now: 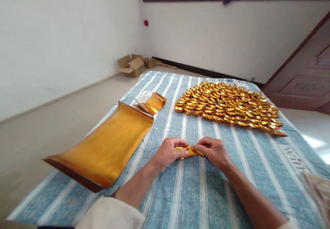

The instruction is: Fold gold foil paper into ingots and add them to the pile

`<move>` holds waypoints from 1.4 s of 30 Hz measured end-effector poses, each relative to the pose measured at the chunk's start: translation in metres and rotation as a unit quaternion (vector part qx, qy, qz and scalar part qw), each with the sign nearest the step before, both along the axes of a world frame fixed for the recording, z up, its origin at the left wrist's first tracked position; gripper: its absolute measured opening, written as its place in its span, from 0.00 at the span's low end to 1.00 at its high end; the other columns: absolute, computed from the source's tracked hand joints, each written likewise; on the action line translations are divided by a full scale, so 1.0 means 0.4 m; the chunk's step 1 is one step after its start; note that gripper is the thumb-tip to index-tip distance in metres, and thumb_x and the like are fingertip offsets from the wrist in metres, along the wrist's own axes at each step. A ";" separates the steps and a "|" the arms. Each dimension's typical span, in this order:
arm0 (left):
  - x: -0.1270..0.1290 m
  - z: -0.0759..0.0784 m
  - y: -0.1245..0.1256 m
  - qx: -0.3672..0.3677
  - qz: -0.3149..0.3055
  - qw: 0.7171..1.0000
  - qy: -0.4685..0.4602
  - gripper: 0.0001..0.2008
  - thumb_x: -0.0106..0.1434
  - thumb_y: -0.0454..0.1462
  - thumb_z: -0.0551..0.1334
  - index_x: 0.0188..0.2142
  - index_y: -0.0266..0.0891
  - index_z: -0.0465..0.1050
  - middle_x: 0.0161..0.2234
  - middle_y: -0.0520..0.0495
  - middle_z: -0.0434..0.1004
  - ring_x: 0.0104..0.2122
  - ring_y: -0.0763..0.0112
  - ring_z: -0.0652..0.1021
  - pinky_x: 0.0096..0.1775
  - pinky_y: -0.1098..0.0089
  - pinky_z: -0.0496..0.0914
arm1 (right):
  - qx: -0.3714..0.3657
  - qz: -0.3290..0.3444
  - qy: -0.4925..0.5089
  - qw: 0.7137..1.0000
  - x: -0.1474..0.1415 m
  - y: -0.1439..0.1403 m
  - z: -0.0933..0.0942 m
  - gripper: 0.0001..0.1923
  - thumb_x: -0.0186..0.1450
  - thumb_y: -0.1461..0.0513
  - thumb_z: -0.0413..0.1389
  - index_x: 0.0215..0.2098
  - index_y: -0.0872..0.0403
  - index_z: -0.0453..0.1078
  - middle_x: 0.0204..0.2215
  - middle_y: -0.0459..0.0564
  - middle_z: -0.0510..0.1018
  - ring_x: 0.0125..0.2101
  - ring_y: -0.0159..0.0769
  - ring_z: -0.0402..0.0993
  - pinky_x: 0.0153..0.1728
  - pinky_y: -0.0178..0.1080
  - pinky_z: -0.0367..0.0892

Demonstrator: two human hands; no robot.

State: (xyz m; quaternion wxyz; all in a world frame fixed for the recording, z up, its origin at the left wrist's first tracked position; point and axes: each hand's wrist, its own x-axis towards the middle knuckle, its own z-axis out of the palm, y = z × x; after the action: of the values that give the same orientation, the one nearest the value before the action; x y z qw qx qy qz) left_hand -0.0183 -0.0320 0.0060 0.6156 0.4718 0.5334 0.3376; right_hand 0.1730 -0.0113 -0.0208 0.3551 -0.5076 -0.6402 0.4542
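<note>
A small folded piece of gold paper [191, 151] is held between my two hands, just above the striped cloth. My left hand [170, 152] pinches its left end between thumb and fingers. At the other end, my right hand [214, 152] grips it with the thumb on top. Parts of the paper are hidden behind my fingers. Beyond my hands to the right lie many folded gold paper ingots [227, 105], packed in close rows. To the left rests a large stack of flat gold paper sheets [108, 143], its ends curling up.
A smaller curled piece of gold paper [152, 103] sits behind the stack. The blue-and-white striped tablecloth [177, 191] covers the table. Open cardboard boxes [132, 65] stand on the floor beyond, near the white wall [64, 43]. A brown door [304, 64] is at right.
</note>
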 end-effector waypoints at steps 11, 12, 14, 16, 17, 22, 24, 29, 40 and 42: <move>0.000 0.017 -0.003 -0.009 -0.011 1.000 -0.006 0.11 0.44 0.36 0.69 0.30 0.35 0.78 0.24 0.53 0.75 0.23 0.75 0.71 0.29 0.73 0.64 | -0.003 -0.015 0.017 1.000 0.000 -0.001 0.012 0.12 0.55 0.54 0.61 0.22 0.54 0.73 0.16 0.43 0.72 0.17 0.29 0.66 0.19 0.31 0.60; 0.000 0.018 -0.003 -0.011 -0.013 1.000 -0.008 0.11 0.44 0.36 0.69 0.30 0.35 0.78 0.24 0.53 0.75 0.24 0.75 0.71 0.29 0.73 0.64 | -0.002 -0.018 0.015 1.000 0.000 -0.001 0.016 0.12 0.55 0.54 0.61 0.22 0.54 0.73 0.16 0.44 0.72 0.18 0.29 0.66 0.19 0.31 0.60; -0.001 0.018 -0.004 -0.012 -0.012 1.000 -0.010 0.12 0.44 0.36 0.69 0.30 0.35 0.78 0.25 0.53 0.76 0.24 0.75 0.71 0.29 0.73 0.65 | -0.001 -0.021 0.010 1.000 -0.001 -0.001 0.023 0.12 0.55 0.54 0.60 0.22 0.54 0.73 0.16 0.44 0.73 0.18 0.29 0.66 0.19 0.32 0.61; -0.001 0.017 -0.003 -0.012 -0.011 1.000 -0.010 0.12 0.44 0.36 0.69 0.31 0.35 0.78 0.24 0.53 0.75 0.24 0.75 0.71 0.30 0.73 0.65 | -0.001 -0.021 0.006 1.000 -0.002 -0.002 0.027 0.12 0.55 0.54 0.60 0.22 0.54 0.73 0.16 0.44 0.73 0.18 0.30 0.67 0.19 0.32 0.61; -0.002 0.017 -0.003 -0.012 -0.011 1.000 -0.009 0.12 0.44 0.36 0.69 0.31 0.35 0.78 0.24 0.53 0.75 0.24 0.75 0.71 0.30 0.73 0.65 | -0.001 -0.021 0.005 1.000 -0.002 -0.002 0.028 0.12 0.55 0.54 0.60 0.22 0.54 0.73 0.16 0.44 0.73 0.18 0.30 0.67 0.19 0.32 0.61; -0.002 0.014 -0.002 -0.001 -0.008 1.000 0.003 0.11 0.44 0.36 0.68 0.31 0.35 0.78 0.23 0.53 0.75 0.24 0.75 0.71 0.29 0.73 0.64 | -0.008 -0.017 0.010 1.000 -0.001 -0.002 0.019 0.12 0.54 0.54 0.60 0.22 0.54 0.73 0.16 0.44 0.72 0.18 0.29 0.66 0.19 0.31 0.61; -0.002 0.013 -0.002 0.004 -0.004 1.000 0.009 0.11 0.44 0.35 0.68 0.31 0.35 0.78 0.22 0.54 0.73 0.23 0.75 0.70 0.29 0.73 0.63 | -0.013 -0.016 0.014 1.000 0.000 -0.001 0.016 0.12 0.54 0.54 0.61 0.22 0.54 0.73 0.16 0.44 0.72 0.18 0.29 0.65 0.18 0.31 0.60; 0.000 0.010 -0.002 0.016 -0.003 1.000 0.014 0.12 0.44 0.34 0.67 0.31 0.35 0.78 0.22 0.54 0.73 0.23 0.76 0.69 0.29 0.73 0.63 | -0.013 -0.018 0.014 1.000 -0.001 0.000 0.014 0.11 0.53 0.55 0.61 0.22 0.55 0.73 0.17 0.44 0.72 0.19 0.28 0.65 0.19 0.31 0.60; 0.001 0.008 -0.005 0.021 0.008 1.000 0.013 0.11 0.44 0.34 0.68 0.30 0.35 0.78 0.22 0.54 0.73 0.23 0.77 0.69 0.28 0.74 0.62 | -0.013 -0.017 0.017 1.000 0.001 -0.001 0.013 0.11 0.53 0.55 0.61 0.22 0.55 0.73 0.17 0.44 0.72 0.18 0.28 0.64 0.20 0.31 0.58; 0.000 0.008 -0.004 0.026 0.009 0.999 0.019 0.11 0.44 0.34 0.68 0.30 0.35 0.78 0.23 0.54 0.73 0.23 0.76 0.69 0.28 0.74 0.62 | -0.008 -0.019 0.016 1.000 0.000 0.000 0.013 0.11 0.53 0.55 0.61 0.22 0.55 0.73 0.16 0.44 0.72 0.18 0.28 0.64 0.19 0.31 0.58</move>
State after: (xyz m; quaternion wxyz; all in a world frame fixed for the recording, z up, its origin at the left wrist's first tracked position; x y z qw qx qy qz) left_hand -0.0184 -0.0337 0.0091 0.5903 0.4890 0.5401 0.3475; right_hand 0.1731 -0.0114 -0.0157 0.3697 -0.5154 -0.6209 0.4606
